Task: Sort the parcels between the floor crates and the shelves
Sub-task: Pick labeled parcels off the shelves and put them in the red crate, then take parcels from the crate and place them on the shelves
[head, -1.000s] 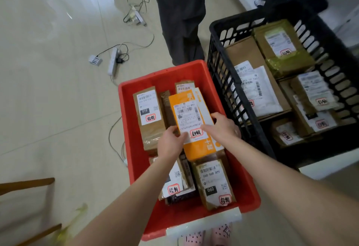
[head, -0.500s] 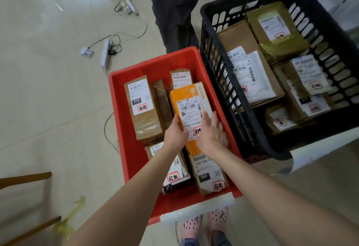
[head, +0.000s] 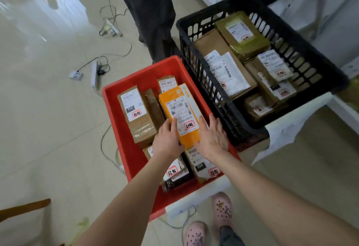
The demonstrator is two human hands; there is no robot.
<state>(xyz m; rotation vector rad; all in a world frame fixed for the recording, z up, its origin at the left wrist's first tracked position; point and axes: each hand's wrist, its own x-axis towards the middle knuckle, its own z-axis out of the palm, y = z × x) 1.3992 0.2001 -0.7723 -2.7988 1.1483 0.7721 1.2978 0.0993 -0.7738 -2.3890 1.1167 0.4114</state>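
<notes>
Parcels lie packed in two crates over a pale tiled floor. Biggest is the black slatted crate, off at two o'clock from the person sorting. It holds brown boxes, with an olive-green parcel on top at its twelve o'clock end and a white-bagged parcel toward nine o'clock inside it.

Just beside it, at its eight o'clock corner, sits the red crate, straight ahead of the person. A second person's dark trouser legs stand at twelve o'clock beyond the red crate.

Inside the red crate a brown parcel labelled 010 lies at ten o'clock. Another, the 060 parcel, lies at five o'clock. The orange parcel rests on top of the others near the middle, label up, its long side running toward twelve.

Both hands are on its near end. The left hand grips the nine o'clock edge, with the thumb laid over the label and the fingers curled under. The right hand is flat and spread — straight fingers pressed along the three o'clock edge, closed round nothing.

Pink clogs show at five o'clock below the red crate. A white power strip with its cable lies on the floor at ten o'clock — well apart from both crates.
</notes>
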